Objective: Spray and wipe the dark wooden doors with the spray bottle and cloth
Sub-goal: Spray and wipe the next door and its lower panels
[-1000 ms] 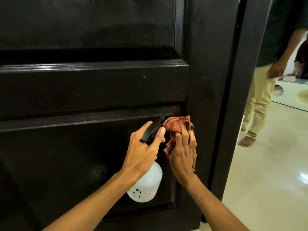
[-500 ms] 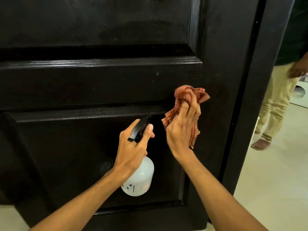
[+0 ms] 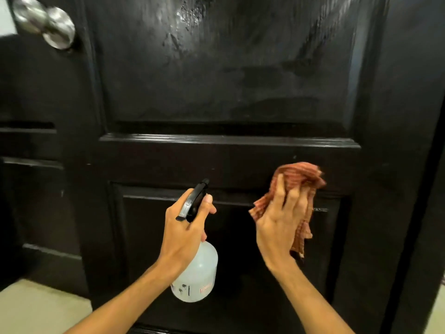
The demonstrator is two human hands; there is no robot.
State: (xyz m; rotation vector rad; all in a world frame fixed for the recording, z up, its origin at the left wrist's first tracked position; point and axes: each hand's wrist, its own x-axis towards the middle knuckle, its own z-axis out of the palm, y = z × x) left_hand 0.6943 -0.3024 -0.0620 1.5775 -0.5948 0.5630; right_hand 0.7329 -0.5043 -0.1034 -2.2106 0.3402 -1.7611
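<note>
The dark wooden door (image 3: 228, 80) fills the view; its upper panel shows wet smears and streaks. My left hand (image 3: 185, 227) grips the neck of a translucent white spray bottle (image 3: 196, 278) with a black trigger head (image 3: 195, 201), held in front of the lower panel. My right hand (image 3: 279, 220) holds a crumpled red-orange checked cloth (image 3: 301, 179) against the door at the rail between the panels, to the right of the bottle.
A round silver door knob (image 3: 59, 30) sits at the top left on the door's edge. A second dark panelled surface (image 3: 36, 165) lies to the left. Pale floor (image 3: 36, 307) shows at the bottom left.
The view has swung left and up, so the upper panel and knob appear and the standing person is out of view. My right hand with the cloth has moved away from the bottle.
</note>
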